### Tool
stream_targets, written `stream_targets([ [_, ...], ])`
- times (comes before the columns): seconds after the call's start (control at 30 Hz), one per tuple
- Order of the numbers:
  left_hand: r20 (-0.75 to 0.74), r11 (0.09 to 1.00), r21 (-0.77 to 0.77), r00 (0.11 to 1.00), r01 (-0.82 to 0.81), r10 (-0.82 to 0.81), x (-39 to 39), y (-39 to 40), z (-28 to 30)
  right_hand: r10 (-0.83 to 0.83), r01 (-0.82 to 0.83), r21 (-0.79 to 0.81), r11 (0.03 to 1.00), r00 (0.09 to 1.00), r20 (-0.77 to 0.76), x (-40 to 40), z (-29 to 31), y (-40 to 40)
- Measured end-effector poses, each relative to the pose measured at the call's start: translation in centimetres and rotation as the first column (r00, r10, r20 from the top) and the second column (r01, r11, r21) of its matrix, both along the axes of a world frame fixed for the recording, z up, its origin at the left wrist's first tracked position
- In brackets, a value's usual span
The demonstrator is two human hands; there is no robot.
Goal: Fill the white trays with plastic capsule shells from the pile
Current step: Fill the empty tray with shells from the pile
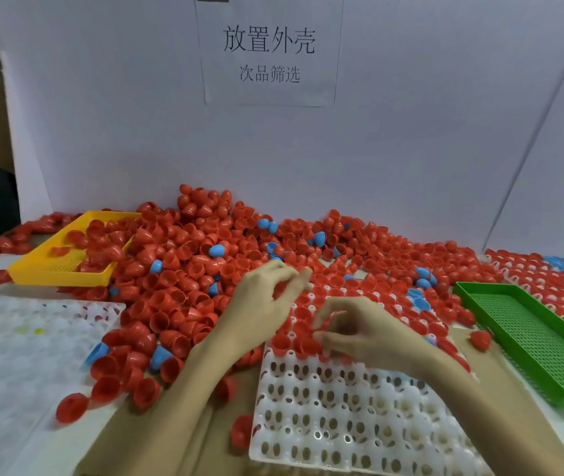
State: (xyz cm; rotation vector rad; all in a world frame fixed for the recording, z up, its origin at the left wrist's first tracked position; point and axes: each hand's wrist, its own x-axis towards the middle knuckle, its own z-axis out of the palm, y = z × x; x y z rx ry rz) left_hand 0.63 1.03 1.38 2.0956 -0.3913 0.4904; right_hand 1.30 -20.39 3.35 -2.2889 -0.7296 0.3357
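Hands over white tray (359, 424): right hand (359, 333) pinched red shell (320, 326); left hand (266, 293) curled, grasp indeterminate. Next: seat shell in empty cell.

White perforated plastic tray (342, 417) cut off at bottom edge; far rows hidden under hands; left fingers (302, 278) blurred.

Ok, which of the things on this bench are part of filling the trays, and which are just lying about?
Part of the job:
- white tray in front, far rows filled
- pile of red shells
- left hand and right hand, both over the tray's filled rows

Lying about:
- yellow tray
- green tray
- blue shells among the red
- paper sign
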Motion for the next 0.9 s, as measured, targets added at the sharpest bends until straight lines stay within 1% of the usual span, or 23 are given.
stream_targets([
  [0.07, 0.004, 0.996, -0.066, 0.998, -0.065, 0.066, 0.5, 0.8, 0.0, 0.079, -0.079, -0.014, 0.997, 0.997, 0.012, -0.7, -0.5, 1.4],
  [0.17, -0.069, 0.987, -0.116, 0.992, -0.113, 0.105, 0.9, 1.3, -0.2, 0.167, -0.158, -0.112, 0.981, 0.983, 0.08, -1.5, -1.3, 3.1],
  [0.27, -0.14, 0.978, -0.184, 0.988, -0.096, 0.071, 1.1, 1.4, -0.2, 0.196, -0.163, -0.202, 0.966, 0.967, 0.161, -1.9, -1.7, 4.1],
  [0.37, -0.173, 0.959, -0.282, 0.985, -0.027, -0.023, 1.0, 1.6, 0.1, 0.207, -0.173, -0.205, 0.963, 0.966, 0.156, -1.8, -1.7, 4.3],
  [0.47, -0.208, 0.949, -0.311, 0.972, 0.042, -0.111, 0.8, 1.7, 0.1, 0.211, -0.193, -0.131, 0.972, 0.968, 0.14, -1.3, -0.9, 3.8],
  [0.53, -0.195, 0.96, -0.263, 0.969, 0.094, -0.148, 0.8, 1.7, -0.3, 0.148, -0.142, -0.055, 0.988, 0.978, 0.146, -0.6, -0.4, 2.8],
  [0.6, -0.178, 0.973, -0.19, 0.97, 0.132, -0.166, 0.9, 1.6, -0.6, 0.051, -0.055, 0.013, 0.998, 0.981, 0.189, 0.5, 0.1, 1.6],
  [0.7, -0.211, 0.982, -0.12, 0.963, 0.146, -0.169, 0.7, 1.2, -0.7, -0.1, 0.064, 0.148, 0.987, 0.963, 0.251, 2.0, 0.4, -0.1],
  [0.8, -0.199, 0.981, -0.104, 0.963, 0.163, -0.181, 0.5, 0.3, -1.1, -0.159, 0.074, 0.257, 0.963, 0.931, 0.329, 2.5, -0.4, -0.6],
  [0.9, -0.138, 0.983, -0.084, 0.975, 0.164, -0.174, 0.3, -0.9, -1.5, -0.196, 0.088, 0.284, 0.955, 0.904, 0.379, 2.5, -1.8, -0.4],
])
